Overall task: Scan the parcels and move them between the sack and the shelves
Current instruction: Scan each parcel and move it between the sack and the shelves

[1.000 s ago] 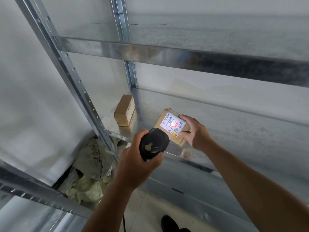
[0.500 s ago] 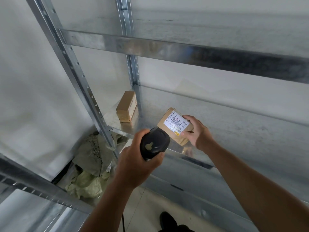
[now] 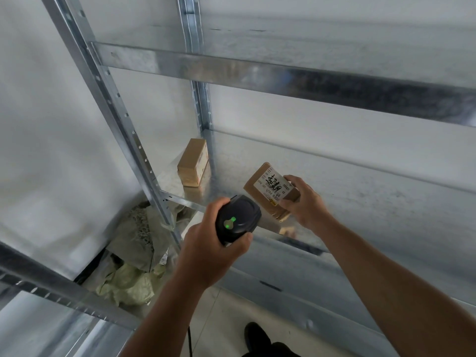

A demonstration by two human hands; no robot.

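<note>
The galvanised metal shelving (image 3: 121, 117) fills the view, and its middle shelf (image 3: 360, 202) is where the work is going on. On the floor beneath its left end lies the pale green woven sack (image 3: 128, 276), crumpled and slack. Whether any parcels are inside it cannot be told from here. The left hand (image 3: 208, 253) is wrapped around the black scanner (image 3: 238, 220), aimed at the parcel in front of it. The right hand (image 3: 306, 202) grips the held parcel (image 3: 260, 199) by its near end, tilted just above the shelf's front edge with its white label (image 3: 273, 185) facing up. The two hands are close together but not touching. A second parcel (image 3: 192, 166), a small brown carton, stands at the back left corner of the same shelf, well apart from the held one. A small green light (image 3: 229, 222) glows on the scanner's back, so the read on this parcel is probably done. Placing it remains, and the frame does not settle whether it goes to shelf or sack.
</note>
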